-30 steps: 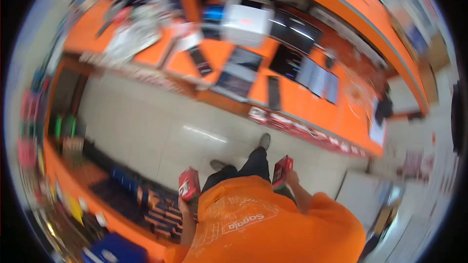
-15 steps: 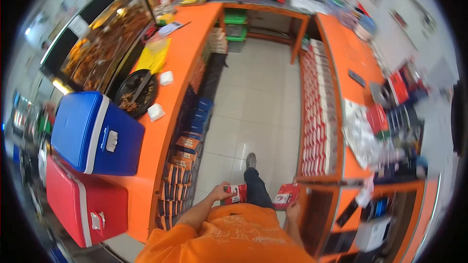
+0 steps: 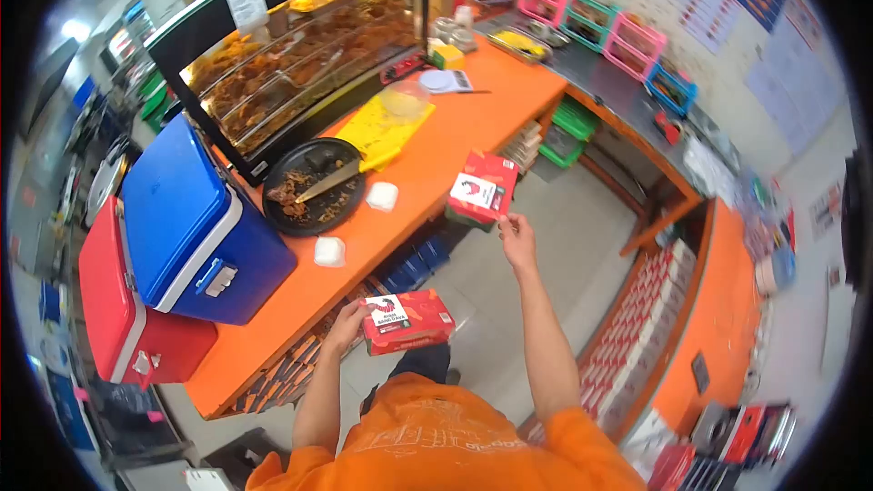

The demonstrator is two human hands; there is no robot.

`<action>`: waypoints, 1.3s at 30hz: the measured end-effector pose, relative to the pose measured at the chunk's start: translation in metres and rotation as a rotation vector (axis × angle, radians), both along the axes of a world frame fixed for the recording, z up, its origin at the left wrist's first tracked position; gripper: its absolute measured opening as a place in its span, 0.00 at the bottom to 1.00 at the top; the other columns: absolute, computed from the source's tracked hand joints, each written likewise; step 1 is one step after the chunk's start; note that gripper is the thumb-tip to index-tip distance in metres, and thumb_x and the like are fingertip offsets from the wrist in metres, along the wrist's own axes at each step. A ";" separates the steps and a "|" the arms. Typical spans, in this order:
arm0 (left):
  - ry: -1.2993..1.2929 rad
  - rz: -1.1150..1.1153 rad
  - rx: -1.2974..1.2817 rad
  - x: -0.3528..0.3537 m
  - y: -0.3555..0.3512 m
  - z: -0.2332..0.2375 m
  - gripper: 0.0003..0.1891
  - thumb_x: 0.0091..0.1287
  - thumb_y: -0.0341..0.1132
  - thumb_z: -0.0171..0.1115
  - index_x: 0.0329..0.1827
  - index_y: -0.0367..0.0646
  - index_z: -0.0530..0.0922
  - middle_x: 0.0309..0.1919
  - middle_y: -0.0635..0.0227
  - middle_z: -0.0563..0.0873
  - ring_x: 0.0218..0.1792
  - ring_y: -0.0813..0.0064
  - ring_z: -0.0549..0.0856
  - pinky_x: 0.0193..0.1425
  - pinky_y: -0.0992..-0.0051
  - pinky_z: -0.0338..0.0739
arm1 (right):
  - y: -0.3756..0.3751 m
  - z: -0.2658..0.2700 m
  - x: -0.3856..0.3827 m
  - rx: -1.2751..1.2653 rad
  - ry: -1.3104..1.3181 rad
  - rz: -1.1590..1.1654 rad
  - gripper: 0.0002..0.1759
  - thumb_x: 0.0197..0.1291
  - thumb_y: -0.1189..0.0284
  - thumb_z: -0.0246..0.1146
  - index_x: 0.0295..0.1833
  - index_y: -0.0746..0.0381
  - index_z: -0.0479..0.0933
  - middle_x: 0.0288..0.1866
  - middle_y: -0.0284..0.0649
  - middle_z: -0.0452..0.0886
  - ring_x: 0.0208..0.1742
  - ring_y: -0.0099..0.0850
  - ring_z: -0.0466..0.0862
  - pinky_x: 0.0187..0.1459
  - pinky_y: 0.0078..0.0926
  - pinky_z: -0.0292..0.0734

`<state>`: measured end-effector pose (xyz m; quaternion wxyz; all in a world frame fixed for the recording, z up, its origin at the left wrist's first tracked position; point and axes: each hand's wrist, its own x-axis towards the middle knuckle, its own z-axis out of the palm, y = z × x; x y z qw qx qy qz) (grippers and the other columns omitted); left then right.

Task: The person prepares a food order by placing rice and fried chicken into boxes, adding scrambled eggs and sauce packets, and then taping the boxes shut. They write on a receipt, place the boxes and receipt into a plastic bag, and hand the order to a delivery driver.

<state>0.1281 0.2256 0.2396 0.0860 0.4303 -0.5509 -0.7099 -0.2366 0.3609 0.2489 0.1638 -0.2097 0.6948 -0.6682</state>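
My left hand (image 3: 347, 323) grips the left end of a red food box (image 3: 420, 325) with a white label, held out in front of my body. My right hand (image 3: 516, 241) has its fingers on the lower corner of a second red food box (image 3: 498, 173), raised near the counter's edge. Both boxes look closed. On the orange counter (image 3: 455, 114) close by are two small white packets (image 3: 329, 251) and a round black dish (image 3: 296, 218) with food bits and a knife (image 3: 329, 181) on it.
A blue cooler (image 3: 186, 227) and a red cooler (image 3: 109, 286) stand at the left, beside a glass display case (image 3: 300, 55) of fried food. A yellow board (image 3: 377, 132) lies behind the dish. Stacked red-and-white boxes (image 3: 627, 327) line the shelf at right.
My view has turned left toward the counter and display case. Both hands have risen with their boxes, the right one reaching farther forward.
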 end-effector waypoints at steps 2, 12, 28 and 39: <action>0.093 0.034 0.081 -0.012 -0.020 -0.043 0.20 0.69 0.48 0.58 0.53 0.41 0.79 0.44 0.67 0.85 0.40 0.76 0.83 0.48 0.72 0.78 | -0.057 0.054 -0.009 0.272 0.096 0.214 0.30 0.63 0.57 0.67 0.60 0.67 0.70 0.52 0.48 0.79 0.48 0.32 0.81 0.47 0.32 0.77; 0.548 -0.028 0.592 -0.230 -0.085 -0.003 0.37 0.73 0.53 0.52 0.80 0.51 0.49 0.70 0.52 0.68 0.69 0.59 0.70 0.73 0.56 0.63 | -0.099 0.014 -0.069 0.264 -0.427 1.016 0.48 0.59 0.72 0.67 0.78 0.65 0.44 0.74 0.48 0.58 0.74 0.37 0.63 0.71 0.35 0.63; 1.130 0.865 0.540 -0.378 -0.124 -0.128 0.42 0.67 0.65 0.49 0.76 0.45 0.59 0.70 0.57 0.70 0.67 0.56 0.73 0.71 0.52 0.67 | -0.300 0.021 -0.318 0.440 0.571 0.805 0.39 0.55 0.59 0.70 0.67 0.67 0.67 0.62 0.54 0.75 0.62 0.45 0.75 0.63 0.37 0.70; 0.604 1.279 0.517 -0.496 -0.112 -0.118 0.26 0.76 0.49 0.47 0.65 0.35 0.69 0.51 0.50 0.82 0.52 0.58 0.84 0.63 0.62 0.79 | -0.406 -0.020 -0.498 1.245 1.582 1.314 0.73 0.27 0.34 0.74 0.76 0.63 0.50 0.78 0.61 0.46 0.79 0.59 0.46 0.73 0.64 0.44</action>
